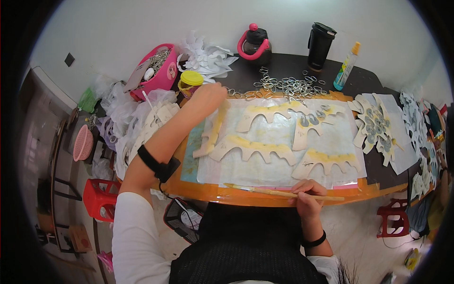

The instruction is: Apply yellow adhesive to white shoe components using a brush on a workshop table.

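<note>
My right hand (309,194) is closed around a thin wooden brush (265,190) at the table's near edge; its yellowish tip points left. Across the table, my left hand (211,98) reaches to the left end of a pile of oval metal rings (288,85). Its fingers are curled and their tips hidden, so what they hold does not show. Just left of it stands a jar with a yellow lid (192,78). Several cream scalloped cut-outs (255,148) with yellow smears lie on a white sheet (231,173). One cut-out (312,122) carries a few metal rings.
A pink basket of metal pieces (158,71), white cut-outs (205,57), a dark jug with pink handle (255,45), a black tumbler (321,46) and a spray bottle (346,66) line the back. Ring-covered pieces (378,125) lie right. Red stools (101,199) stand below.
</note>
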The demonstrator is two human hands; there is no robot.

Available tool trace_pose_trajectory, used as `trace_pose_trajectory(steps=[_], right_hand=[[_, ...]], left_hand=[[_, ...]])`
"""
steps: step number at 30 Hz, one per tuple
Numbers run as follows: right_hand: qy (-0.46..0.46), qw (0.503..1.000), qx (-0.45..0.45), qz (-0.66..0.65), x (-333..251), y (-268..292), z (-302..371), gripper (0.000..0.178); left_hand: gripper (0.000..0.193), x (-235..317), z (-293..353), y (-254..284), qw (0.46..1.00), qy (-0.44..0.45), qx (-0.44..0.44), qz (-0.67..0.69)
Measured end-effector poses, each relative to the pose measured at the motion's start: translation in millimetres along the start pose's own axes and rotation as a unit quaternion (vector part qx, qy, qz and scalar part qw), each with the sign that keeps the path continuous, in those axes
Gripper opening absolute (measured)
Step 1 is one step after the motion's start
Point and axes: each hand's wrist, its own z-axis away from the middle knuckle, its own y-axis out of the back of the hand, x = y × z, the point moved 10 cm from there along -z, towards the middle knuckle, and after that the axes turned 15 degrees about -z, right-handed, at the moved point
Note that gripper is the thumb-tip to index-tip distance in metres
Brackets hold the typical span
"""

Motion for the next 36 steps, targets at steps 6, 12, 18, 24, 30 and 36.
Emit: trace_pose_trajectory(steps=[6,12,18,24,30,36], right_hand=[[-0.002,1.0,-0.017,-0.006,0.6,-1.6,0.8,0.006],[-0.015,0.998,0.06,-0.022,1.1,0.7,-2.4,0.002],[0.017,0.995,0.014,0.101,-55.3,-22.5,-24.6,0.004],[0.042,0.979,-0.028,0.199,-86.5,-101.4,-79.3,0.016],[0.169,0.915,-0.178,0.32,-64.9,-191.4,-141.9,0.014],[0.27,0.851,-0.249,0.376,-14.2,-243.2,-173.7,0.011]], left_hand=[[0.017,-8.7,-37.4,-8.4,0.998,0.063,-0.005,-0.02],[0.035,-14.8,-17.8,7.4,0.984,0.061,0.126,0.114],[0.033,-31.8,87.7,98.0,0.95,0.115,0.179,0.227],[0.037,-67.5,233.6,53.9,0.945,0.255,0.107,0.173],[0.063,-43.8,280.1,32.5,0.939,0.304,0.013,0.159],[0.07,-19.6,279.6,26.6,0.951,0.25,-0.075,0.167]])
